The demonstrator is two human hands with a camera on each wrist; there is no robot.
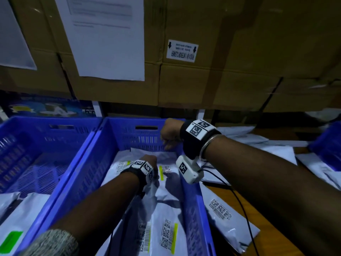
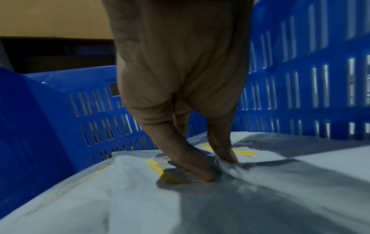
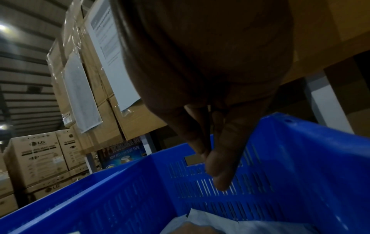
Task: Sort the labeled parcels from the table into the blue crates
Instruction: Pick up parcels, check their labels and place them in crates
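Observation:
Two blue crates stand side by side: a left crate [image 1: 36,122] and a middle crate [image 1: 96,137]. Several white labeled parcels lie in the middle crate. My left hand [image 1: 149,159] reaches down into it, and thumb and fingertips [image 2: 200,171] pinch a fold of the top white parcel [image 2: 280,182] near its yellow-striped label. My right hand [image 1: 169,137] hangs over the far right corner of the same crate [image 3: 300,158]. Its fingers [image 3: 218,171] droop loosely together and hold nothing, above a white parcel [image 3: 210,221].
More white parcels [image 1: 230,224] lie on the wooden table [image 1: 273,237] to the right. A third blue crate [image 1: 328,145] shows at the right edge. A parcel with a green label [image 1: 13,237] lies in the left crate. Stacked cardboard boxes [image 1: 203,80] wall off the back.

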